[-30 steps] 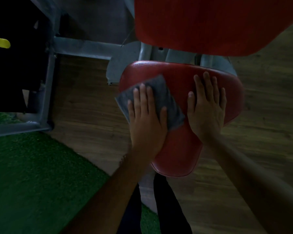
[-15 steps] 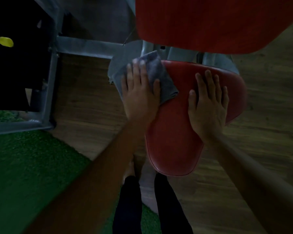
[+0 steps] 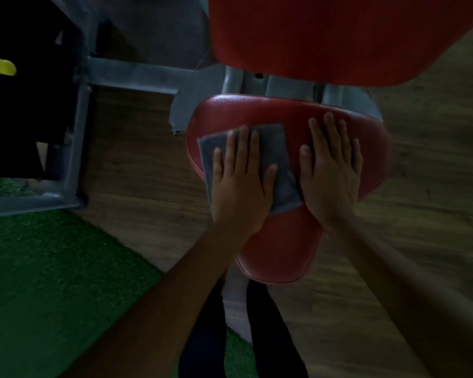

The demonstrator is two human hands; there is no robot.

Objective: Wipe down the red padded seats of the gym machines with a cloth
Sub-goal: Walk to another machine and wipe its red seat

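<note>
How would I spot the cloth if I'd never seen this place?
Find the red seat below the big red backrest. On its left half lies the cloth, flat under the left hand. It alone is grey and fuzzy amid red padding.

Seat pad (image 3: 281, 249) covered in red grained vinyl with a slight sheen, back pad (image 3: 339, 36) in matt red ribbed vinyl, cloth (image 3: 273, 148) of grey fuzzy fabric, frame (image 3: 131, 75) of grey painted metal, floor (image 3: 137, 159) of matt wood-look boards, mat (image 3: 52, 268) of rough green turf
</note>
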